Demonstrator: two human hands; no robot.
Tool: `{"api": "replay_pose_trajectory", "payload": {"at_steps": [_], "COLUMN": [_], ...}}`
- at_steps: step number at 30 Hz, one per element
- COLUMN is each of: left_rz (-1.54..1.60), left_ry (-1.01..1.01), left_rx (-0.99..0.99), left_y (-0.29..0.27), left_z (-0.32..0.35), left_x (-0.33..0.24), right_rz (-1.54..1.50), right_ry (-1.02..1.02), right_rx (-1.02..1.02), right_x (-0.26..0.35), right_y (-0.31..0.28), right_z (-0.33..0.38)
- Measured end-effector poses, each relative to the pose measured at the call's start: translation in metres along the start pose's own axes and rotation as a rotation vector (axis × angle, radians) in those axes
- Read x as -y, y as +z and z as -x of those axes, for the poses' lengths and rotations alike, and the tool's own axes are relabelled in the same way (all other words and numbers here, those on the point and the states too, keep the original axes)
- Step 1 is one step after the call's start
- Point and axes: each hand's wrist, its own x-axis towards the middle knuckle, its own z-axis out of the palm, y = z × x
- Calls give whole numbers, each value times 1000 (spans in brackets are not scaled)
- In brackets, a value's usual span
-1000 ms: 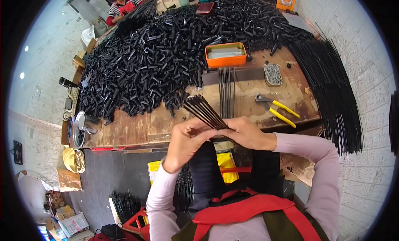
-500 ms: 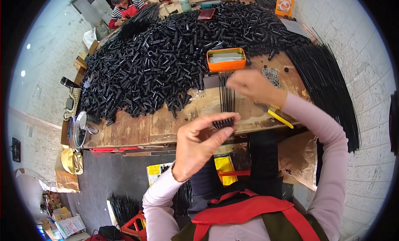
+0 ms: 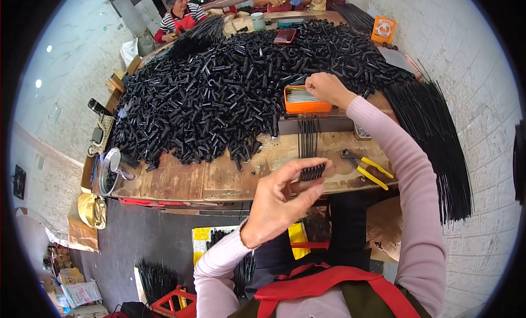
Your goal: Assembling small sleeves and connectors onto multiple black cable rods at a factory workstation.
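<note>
My left hand (image 3: 276, 205) pinches a small black ribbed piece (image 3: 313, 173) between thumb and fingers, above the table's near edge. Several thin black rods (image 3: 308, 138) run side by side from behind it toward the far side. At the right end of an orange box (image 3: 309, 107), my right hand (image 3: 330, 90) has its fingers bent together over the opening. Pale thin strips (image 3: 298, 96) lie inside that box. The right fingertips are hidden, so anything in them cannot be seen. Yellow-handled pliers (image 3: 368, 169) lie to the right of the left hand.
A large heap of short black tubes (image 3: 203, 99) covers much of the wooden table (image 3: 230, 181). Long black rods (image 3: 435, 148) hang over its right edge. A red phone (image 3: 285, 36) rests on the heap. Two people (image 3: 183, 16) are at the far side. A clear jar (image 3: 112, 173) stands at left.
My right hand has moved from beside the rods up to the orange box. The left hand keeps its hold on the ribbed piece. The view has tilted up, showing a second person behind.
</note>
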Motion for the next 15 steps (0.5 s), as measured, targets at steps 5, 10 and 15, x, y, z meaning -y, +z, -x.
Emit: {"api": "replay_pose_trajectory", "payload": {"at_steps": [5, 10, 15], "left_rz": [-46, -72, 75], "left_ry": [-88, -47, -9], "left_rx": [-186, -184, -175], "left_y": [6, -1, 0], "left_z": [-2, -3, -2], "left_x": [-8, -3, 1], "right_rz": [-302, -353, 118], "right_ry": [-109, -231, -343], "right_rx": [-191, -329, -292], "right_x": [73, 167, 190], "right_y": [-70, -139, -151], "right_z": [56, 151, 185]}}
